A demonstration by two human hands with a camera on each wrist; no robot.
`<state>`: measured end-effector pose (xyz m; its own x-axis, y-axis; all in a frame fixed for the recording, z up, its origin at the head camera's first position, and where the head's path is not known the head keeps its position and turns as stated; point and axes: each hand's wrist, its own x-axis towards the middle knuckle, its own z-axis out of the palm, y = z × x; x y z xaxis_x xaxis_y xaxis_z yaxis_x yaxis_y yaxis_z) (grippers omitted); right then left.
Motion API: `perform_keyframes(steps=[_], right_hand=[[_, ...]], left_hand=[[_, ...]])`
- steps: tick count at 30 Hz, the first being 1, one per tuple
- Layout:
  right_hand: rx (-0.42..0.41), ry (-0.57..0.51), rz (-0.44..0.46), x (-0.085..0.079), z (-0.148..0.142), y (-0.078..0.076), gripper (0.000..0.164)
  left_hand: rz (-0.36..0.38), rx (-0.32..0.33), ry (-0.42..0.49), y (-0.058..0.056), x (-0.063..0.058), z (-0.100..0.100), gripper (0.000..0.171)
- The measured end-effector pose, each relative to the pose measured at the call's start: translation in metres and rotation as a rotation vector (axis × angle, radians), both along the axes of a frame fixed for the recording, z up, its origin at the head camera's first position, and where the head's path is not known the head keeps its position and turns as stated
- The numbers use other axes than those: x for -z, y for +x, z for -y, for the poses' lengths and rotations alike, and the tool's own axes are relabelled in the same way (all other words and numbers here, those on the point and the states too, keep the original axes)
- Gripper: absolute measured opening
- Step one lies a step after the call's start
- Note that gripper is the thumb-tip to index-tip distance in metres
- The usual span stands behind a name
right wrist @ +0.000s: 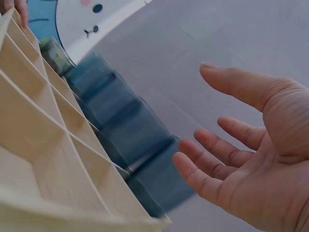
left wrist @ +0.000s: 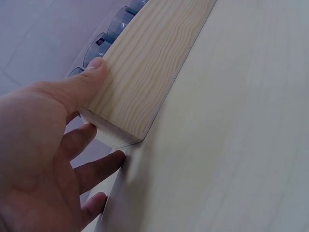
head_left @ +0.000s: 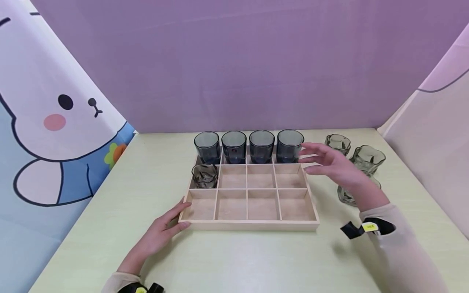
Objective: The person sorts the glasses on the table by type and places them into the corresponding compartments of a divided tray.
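Observation:
A wooden compartment box (head_left: pixel 249 225) lies on the table, with several smoky blue-grey glasses (head_left: pixel 233 148) upright along its back row. One wavy grey-green glass (head_left: pixel 204 176) sits in the leftmost middle-row compartment. My left hand (head_left: pixel 161 232) holds the box's front left corner; the left wrist view shows its thumb on the front face and the index finger against the side. Close to the rightmost back glass (head_left: pixel 290 147), my right hand (head_left: pixel 337 167) holds nothing. In the right wrist view, the fingers (right wrist: pixel 207 179) are spread and apart from the glasses.
Several wavy grey-green glasses (head_left: pixel 367 158) stand on the table to the right of the box, partly hidden behind my right hand and forearm. A purple backdrop (head_left: pixel 249 65) rises behind the table (head_left: pixel 256 260), and a cartoon-printed sheet (head_left: pixel 55 154) hangs at the left.

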<state>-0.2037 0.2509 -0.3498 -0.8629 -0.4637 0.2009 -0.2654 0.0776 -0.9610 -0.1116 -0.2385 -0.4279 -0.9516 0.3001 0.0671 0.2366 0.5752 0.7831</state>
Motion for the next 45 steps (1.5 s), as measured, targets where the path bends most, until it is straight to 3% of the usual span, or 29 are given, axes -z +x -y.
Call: perform_keyframes(steps=[6, 18, 27, 34, 37, 41, 45], right_hand=[[0.033, -0.082, -0.009, 0.001, -0.025, 0.006, 0.063], [0.110, -0.094, -0.046, 0.007, -0.065, 0.015, 0.066], [0.267, -0.054, -0.038, 0.012, -0.094, 0.022, 0.062], [0.308, -0.058, -0.021, 0.019, -0.113, 0.026, 0.065], [0.354, 0.034, -0.047, 0.023, -0.120, 0.029, 0.069], [0.351, 0.234, -0.077, 0.029, -0.131, 0.033, 0.073], [0.265, 0.316, -0.064, 0.035, -0.140, 0.035, 0.074]], left_hand=[[0.016, -0.007, -0.005, -0.001, -0.001, -0.001, 0.053], [0.012, -0.004, -0.009, -0.002, 0.001, -0.002, 0.053], [0.012, 0.003, -0.003, -0.003, 0.002, -0.001, 0.053], [0.005, 0.005, -0.008, -0.003, 0.003, 0.001, 0.053], [0.006, 0.007, -0.003, -0.003, 0.003, 0.001, 0.053], [0.007, 0.007, -0.005, -0.003, 0.004, 0.001, 0.053], [0.016, 0.002, -0.006, -0.003, 0.003, 0.000, 0.054]])
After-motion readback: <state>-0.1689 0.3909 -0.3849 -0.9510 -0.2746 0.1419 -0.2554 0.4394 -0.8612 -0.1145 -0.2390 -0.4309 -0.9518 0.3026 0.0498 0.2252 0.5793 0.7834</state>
